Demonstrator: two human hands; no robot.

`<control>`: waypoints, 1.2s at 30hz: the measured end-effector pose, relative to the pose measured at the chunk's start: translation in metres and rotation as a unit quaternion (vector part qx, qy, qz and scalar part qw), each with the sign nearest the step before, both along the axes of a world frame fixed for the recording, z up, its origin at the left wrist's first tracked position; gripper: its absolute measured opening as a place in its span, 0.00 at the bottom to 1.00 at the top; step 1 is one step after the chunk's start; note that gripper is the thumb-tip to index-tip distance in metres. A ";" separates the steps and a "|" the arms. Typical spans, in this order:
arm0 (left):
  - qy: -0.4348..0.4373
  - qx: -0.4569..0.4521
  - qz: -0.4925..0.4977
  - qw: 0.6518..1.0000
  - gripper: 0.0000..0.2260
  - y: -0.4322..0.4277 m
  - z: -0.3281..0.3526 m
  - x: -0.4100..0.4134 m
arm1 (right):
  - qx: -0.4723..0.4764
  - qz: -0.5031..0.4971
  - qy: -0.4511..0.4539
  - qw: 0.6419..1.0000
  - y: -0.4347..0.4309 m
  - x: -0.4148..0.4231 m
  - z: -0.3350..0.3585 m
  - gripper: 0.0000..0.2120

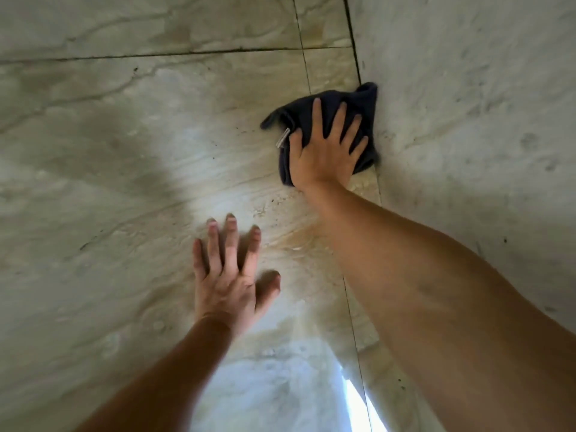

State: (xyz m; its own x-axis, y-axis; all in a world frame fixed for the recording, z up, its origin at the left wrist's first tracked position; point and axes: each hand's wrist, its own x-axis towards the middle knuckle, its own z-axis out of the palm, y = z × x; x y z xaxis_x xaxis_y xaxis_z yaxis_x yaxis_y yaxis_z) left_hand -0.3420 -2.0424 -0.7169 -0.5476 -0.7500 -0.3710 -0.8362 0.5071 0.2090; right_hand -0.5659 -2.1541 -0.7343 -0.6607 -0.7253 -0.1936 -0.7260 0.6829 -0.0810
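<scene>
A dark blue cloth lies bunched on the beige marble floor tiles, right against the foot of a pale wall. My right hand presses flat on the cloth with its fingers spread and straight, covering most of it. A small white tag sticks out of the cloth beside my thumb. My left hand rests flat on the bare tile nearer to me, fingers spread, holding nothing.
Dark grout lines cross the floor, one running along the wall's base. The tiles carry specks of dirt near the cloth and a wet sheen with a bright reflection at the bottom edge. The wall closes off the right side.
</scene>
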 end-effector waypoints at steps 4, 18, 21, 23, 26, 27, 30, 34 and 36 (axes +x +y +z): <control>-0.002 0.012 -0.077 0.997 0.37 -0.050 0.013 0.012 | 0.007 0.063 -0.006 0.998 -0.036 -0.029 0.005 0.31; -0.014 -0.093 0.033 0.995 0.42 -0.404 -0.005 -0.089 | 0.005 0.104 0.023 0.994 -0.134 -0.084 0.009 0.30; 0.010 -0.104 0.027 0.994 0.42 -0.414 -0.017 -0.092 | 0.016 0.097 0.028 0.995 -0.135 -0.083 0.008 0.30; 0.023 -0.099 0.029 0.994 0.41 -0.414 -0.018 -0.092 | 0.033 0.085 0.030 0.995 -0.137 -0.083 0.009 0.31; 0.032 -0.086 0.031 0.995 0.40 -0.417 -0.016 -0.089 | 0.064 0.079 0.025 0.994 -0.142 -0.077 0.016 0.31; 0.037 -0.082 0.034 0.995 0.40 -0.417 -0.016 -0.090 | 0.077 0.075 0.018 0.994 -0.145 -0.077 0.018 0.31; 0.016 -0.078 0.024 0.997 0.41 -0.414 -0.016 -0.090 | 0.125 0.053 -0.025 0.990 -0.152 -0.076 0.024 0.30; 0.002 -0.072 0.010 0.997 0.41 -0.417 -0.016 -0.090 | 0.214 0.096 -0.105 0.967 -0.167 -0.087 0.044 0.32; 0.016 -0.063 0.006 0.998 0.41 -0.419 -0.015 -0.088 | 0.241 0.094 -0.141 0.956 -0.169 -0.088 0.052 0.33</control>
